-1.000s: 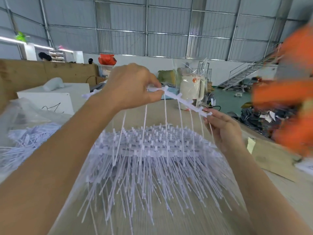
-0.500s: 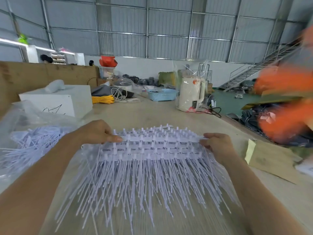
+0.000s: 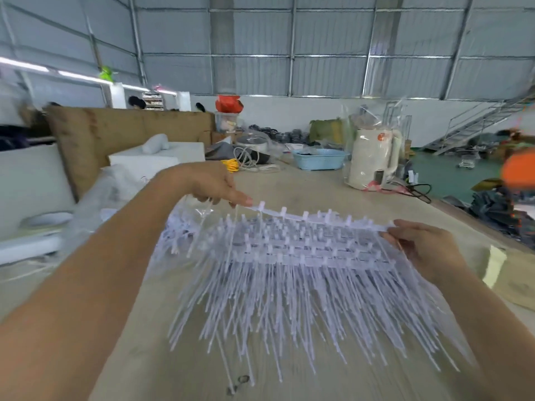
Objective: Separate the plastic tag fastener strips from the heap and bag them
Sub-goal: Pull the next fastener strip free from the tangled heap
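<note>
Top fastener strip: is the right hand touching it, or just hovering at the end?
Touching. The head view shows the right hand pinching the right end of the top fastener strip between thumb and fingers; the left hand grips its other end.

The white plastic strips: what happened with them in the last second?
A second ago both hands held one strip high, then laid it on the white plastic heap. Now the left hand and right hand pinch another white strip by its ends. The heap stayed put.
</note>
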`<state>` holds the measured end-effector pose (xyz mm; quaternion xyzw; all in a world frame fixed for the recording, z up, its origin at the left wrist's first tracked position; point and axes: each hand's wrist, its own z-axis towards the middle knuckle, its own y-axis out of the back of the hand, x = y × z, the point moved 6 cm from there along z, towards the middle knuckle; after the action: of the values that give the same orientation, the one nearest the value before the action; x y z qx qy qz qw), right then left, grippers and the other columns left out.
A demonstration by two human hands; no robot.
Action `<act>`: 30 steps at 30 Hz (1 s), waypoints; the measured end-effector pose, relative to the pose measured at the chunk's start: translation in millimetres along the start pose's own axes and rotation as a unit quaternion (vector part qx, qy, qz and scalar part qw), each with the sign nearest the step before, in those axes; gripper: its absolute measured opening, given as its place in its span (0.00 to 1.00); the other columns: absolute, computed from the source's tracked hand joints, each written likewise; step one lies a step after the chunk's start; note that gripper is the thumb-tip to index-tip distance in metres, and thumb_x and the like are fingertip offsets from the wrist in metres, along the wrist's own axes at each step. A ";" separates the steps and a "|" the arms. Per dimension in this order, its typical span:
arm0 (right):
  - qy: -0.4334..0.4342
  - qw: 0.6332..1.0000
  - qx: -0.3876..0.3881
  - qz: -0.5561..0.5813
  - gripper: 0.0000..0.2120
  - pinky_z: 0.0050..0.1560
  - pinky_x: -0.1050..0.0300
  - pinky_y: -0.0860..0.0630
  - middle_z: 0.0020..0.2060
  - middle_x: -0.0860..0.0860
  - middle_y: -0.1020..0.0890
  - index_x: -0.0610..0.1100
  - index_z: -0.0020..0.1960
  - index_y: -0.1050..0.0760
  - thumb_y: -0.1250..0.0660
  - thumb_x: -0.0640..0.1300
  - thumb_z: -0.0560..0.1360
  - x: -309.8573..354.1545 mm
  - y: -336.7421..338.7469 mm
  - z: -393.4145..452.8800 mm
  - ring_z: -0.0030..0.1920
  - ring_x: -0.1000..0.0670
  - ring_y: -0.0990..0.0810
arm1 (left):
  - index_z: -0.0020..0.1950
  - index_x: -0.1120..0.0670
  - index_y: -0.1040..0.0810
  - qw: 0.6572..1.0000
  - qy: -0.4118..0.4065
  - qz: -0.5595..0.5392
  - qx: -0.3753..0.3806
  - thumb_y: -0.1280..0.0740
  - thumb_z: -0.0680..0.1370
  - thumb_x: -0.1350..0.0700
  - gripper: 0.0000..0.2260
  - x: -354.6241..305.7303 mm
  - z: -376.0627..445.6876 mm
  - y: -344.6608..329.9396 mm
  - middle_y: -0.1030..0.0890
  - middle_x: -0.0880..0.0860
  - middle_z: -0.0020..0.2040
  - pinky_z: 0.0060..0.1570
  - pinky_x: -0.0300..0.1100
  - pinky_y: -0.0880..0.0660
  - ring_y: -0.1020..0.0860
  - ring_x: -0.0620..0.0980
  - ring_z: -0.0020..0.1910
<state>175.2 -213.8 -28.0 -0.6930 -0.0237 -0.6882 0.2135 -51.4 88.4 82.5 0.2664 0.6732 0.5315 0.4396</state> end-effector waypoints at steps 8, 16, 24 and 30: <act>-0.041 0.995 0.051 -0.078 0.15 0.28 0.59 0.20 0.33 0.43 0.15 0.37 0.57 0.26 0.35 0.27 0.72 -15.3 -11.7 3.1 0.32 0.50 0.16 | 0.37 0.51 0.19 0.978 0.109 0.099 0.145 0.29 0.67 0.35 0.19 34.2 -9.1 -48.5 0.20 0.50 0.35 0.46 0.45 0.23 0.22 0.49 0.33; -0.066 0.992 0.091 -0.059 0.10 0.29 0.59 0.21 0.33 0.38 0.16 0.36 0.52 0.26 0.37 0.26 0.73 -24.4 -20.4 2.3 0.32 0.44 0.15 | 0.56 0.57 0.24 0.952 0.180 0.206 0.135 0.25 0.68 0.44 0.24 3.1 -15.5 -23.2 0.22 0.52 0.46 0.50 0.45 0.26 0.22 0.54 0.51; 0.010 0.995 0.085 -0.053 0.10 0.28 0.60 0.21 0.31 0.42 0.17 0.39 0.49 0.24 0.35 0.27 0.73 5.7 -35.3 -19.9 0.28 0.48 0.17 | 0.62 0.55 0.25 0.982 -0.168 -0.079 -0.036 0.33 0.77 0.51 0.16 -137.5 10.3 -69.8 0.22 0.52 0.57 0.55 0.43 0.27 0.24 0.50 0.55; 0.046 0.989 0.100 -0.101 0.09 0.29 0.59 0.22 0.34 0.43 0.18 0.39 0.50 0.23 0.35 0.28 0.73 12.6 -30.3 -21.8 0.29 0.49 0.19 | 0.49 0.63 0.20 0.967 -0.190 -0.158 -0.061 0.32 0.76 0.48 0.16 -167.4 40.4 -129.5 0.23 0.59 0.39 0.35 0.41 0.33 0.25 0.54 0.38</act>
<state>145.4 -196.7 -8.7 -0.6297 -0.1525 -0.7317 0.2118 76.9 -68.4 9.1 0.2249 0.5771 0.4352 0.6534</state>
